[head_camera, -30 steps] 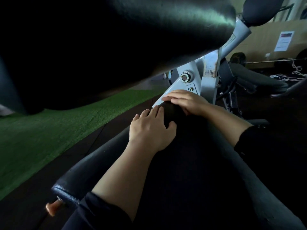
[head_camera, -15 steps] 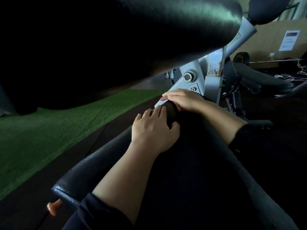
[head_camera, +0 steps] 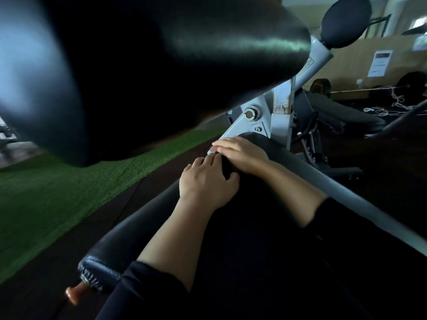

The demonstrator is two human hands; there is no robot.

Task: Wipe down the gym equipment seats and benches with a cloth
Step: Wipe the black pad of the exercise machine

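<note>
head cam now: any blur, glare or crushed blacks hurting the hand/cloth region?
Head view: the big black pad up close is motion-smeared, with a streak of glare; the bench pad is near-black, so any cloth under the left hand and right hand cannot be made out; wide-angle bending at the edges; the hands themselves are fairly sharp.

Both hands lay flat, fingers straight, at the far end of a long black padded bench [head_camera: 265, 227]: the left hand [head_camera: 206, 183] pressed on its upper left edge, and the right hand [head_camera: 242, 152] lay crosswise just beyond it, fingertips reaching the grey metal frame [head_camera: 261, 121]. Between the hands sat something dark, too dim to identify as a cloth. A large black pad [head_camera: 150, 65] loomed overhead, green turf [head_camera: 69, 192] lay to the left, and a barbell [head_camera: 360, 90] rested by the far wall.
</note>
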